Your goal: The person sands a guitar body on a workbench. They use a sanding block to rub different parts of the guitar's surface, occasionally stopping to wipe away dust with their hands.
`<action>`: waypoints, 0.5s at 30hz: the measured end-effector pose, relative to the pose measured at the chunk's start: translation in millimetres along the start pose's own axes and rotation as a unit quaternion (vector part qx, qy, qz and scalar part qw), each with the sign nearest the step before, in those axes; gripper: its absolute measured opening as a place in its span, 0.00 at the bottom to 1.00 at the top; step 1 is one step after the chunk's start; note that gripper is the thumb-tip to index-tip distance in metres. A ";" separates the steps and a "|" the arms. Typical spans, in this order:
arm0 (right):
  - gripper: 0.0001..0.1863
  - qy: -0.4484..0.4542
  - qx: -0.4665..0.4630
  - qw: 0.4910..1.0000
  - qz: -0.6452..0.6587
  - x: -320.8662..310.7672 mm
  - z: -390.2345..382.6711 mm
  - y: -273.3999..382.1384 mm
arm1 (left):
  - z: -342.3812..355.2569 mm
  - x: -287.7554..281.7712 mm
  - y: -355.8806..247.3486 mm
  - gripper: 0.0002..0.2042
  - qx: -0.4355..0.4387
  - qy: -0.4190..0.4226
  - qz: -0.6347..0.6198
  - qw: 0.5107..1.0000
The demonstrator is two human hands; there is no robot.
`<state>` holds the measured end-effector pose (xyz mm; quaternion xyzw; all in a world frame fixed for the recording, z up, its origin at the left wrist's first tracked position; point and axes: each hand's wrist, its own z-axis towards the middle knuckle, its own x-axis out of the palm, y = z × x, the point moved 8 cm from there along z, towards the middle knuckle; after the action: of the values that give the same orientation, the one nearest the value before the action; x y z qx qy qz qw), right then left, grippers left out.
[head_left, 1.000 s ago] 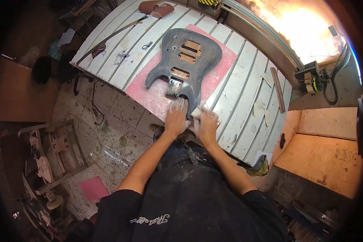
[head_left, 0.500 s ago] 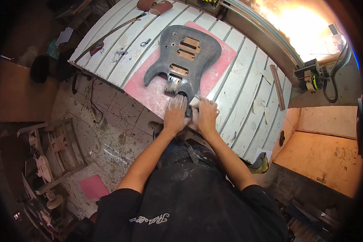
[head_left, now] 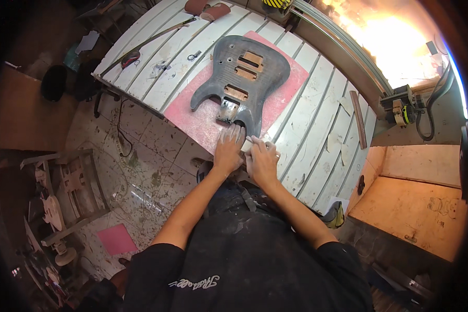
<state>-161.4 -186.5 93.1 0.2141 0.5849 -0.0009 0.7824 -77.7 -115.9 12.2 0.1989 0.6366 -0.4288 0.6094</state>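
Note:
A dark grey, dusty electric guitar body (head_left: 269, 83) lies on a pink sheet (head_left: 184, 117), its wood-coloured cavities facing up and its horns toward me. My left hand (head_left: 229, 152) is at its near end beside the neck pocket, fingers laid over the edge and holding it; the thumb is hidden. Close on the right, my right hand (head_left: 264, 162) pinches a small pale sanding block (head_left: 247, 145) at the tip of the near right horn. Whitish dust coats the fingers of both hands.
The white slatted table (head_left: 309, 130) carries a handsaw (head_left: 151, 44) at the left, sandpaper rolls (head_left: 215, 11) at the back and a wooden strip (head_left: 358, 119) at the right. A glove-like yellow-grey item (head_left: 335, 214) hangs by the near right corner. A wooden rack (head_left: 70, 192) stands left.
My right hand and the block have slid slightly toward me along the horn. The left hand stays by the neck pocket. The whole view has shifted a little.

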 end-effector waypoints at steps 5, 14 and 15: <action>0.11 -0.025 0.056 0.998 0.010 -2.6 36.7 -21.5 | 1.8 -1.7 -1.3 0.44 0.000 0.004 -0.016 1.000; 0.18 0.003 0.065 0.998 0.024 6.4 30.8 -24.2 | -0.4 -0.2 0.2 0.44 0.007 -0.003 -0.001 1.000; 0.19 -0.011 0.040 0.998 0.042 9.4 14.2 -18.3 | -3.9 -2.3 0.9 0.44 0.011 -0.002 0.002 1.000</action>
<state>-150.1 -205.6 81.5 0.2696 0.5661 0.0059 0.7790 -78.9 -111.8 13.6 0.2057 0.6305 -0.4347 0.6092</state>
